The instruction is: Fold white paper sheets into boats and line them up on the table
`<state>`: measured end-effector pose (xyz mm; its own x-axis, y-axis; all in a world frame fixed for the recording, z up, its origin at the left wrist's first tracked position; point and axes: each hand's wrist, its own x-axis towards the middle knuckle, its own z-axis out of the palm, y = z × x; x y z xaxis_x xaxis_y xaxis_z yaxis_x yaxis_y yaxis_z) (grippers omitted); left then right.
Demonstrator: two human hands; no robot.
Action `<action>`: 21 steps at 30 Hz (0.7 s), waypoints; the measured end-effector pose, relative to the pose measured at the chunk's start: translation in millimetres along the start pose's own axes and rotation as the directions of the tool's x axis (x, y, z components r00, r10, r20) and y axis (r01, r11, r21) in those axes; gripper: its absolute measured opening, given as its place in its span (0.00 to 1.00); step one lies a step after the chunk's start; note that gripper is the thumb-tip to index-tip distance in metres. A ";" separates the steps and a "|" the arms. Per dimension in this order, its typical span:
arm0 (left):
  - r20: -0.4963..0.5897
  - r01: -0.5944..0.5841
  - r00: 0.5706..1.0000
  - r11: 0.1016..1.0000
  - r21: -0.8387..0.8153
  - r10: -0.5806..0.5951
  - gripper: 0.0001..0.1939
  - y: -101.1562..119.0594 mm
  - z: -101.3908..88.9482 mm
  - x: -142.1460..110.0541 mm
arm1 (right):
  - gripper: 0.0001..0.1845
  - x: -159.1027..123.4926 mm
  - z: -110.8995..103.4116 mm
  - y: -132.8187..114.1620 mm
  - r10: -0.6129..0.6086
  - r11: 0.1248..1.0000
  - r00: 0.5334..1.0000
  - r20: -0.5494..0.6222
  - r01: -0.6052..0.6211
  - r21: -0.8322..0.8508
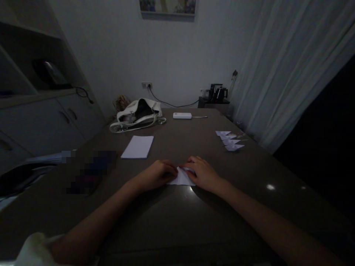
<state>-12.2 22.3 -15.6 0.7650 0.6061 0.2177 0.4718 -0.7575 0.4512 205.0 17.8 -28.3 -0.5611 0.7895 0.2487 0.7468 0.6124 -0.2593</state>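
A small folded sheet of white paper [181,178] lies on the brown table between my hands, its lower edge toward me. My left hand [159,173] is curled at the paper's left side, thumb and fingertips pinched on it. From the right, my right hand [203,173] grips the paper's upper right part, with the thumb on top and the fingers bent over the far edge. Parts of the paper are hidden under both hands. A stack of white paper [138,147] lies to the left, beyond my left hand. Several folded paper boats [230,141] stand in a row at the right.
A white handbag [140,114] sits at the table's far left. Near the far edge lies a white power bank [182,116] with a short cable. A blurred dark object [93,171] rests at the left. Beyond the table stands a black kettle [220,94].
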 end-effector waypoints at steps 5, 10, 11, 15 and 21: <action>0.003 0.001 1.000 1.000 0.004 -0.001 0.09 0.8 0.0 -0.2 | 0.18 0.5 -1.4 -2.5 -0.011 0.999 1.000 0.006 0.011 -0.042; -0.004 0.000 1.000 1.000 0.010 0.001 0.10 0.6 0.4 -0.5 | 0.18 0.5 -1.3 -2.9 -0.002 0.999 1.000 0.006 0.002 -0.048; -0.002 0.001 1.000 1.000 0.013 -0.001 0.10 0.7 0.2 -0.4 | 0.18 0.5 -1.3 -2.9 -0.004 0.999 1.000 0.003 0.004 -0.050; 0.015 0.005 1.000 1.000 0.026 -0.006 0.10 2.1 -1.4 0.5 | 0.15 1.4 -1.8 -4.4 -0.012 0.998 1.000 -0.001 0.012 -0.056; 0.011 -0.026 1.000 0.999 0.020 0.026 0.10 5.8 -2.6 1.7 | 0.13 5.8 0.2 -12.4 0.081 0.990 0.995 -0.050 -0.086 -0.108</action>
<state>-9.3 19.6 -10.3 0.7818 0.5835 0.2197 0.4601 -0.7777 0.4284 192.4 14.8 -23.9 -0.4805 0.8332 0.2737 0.8263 0.5346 -0.1770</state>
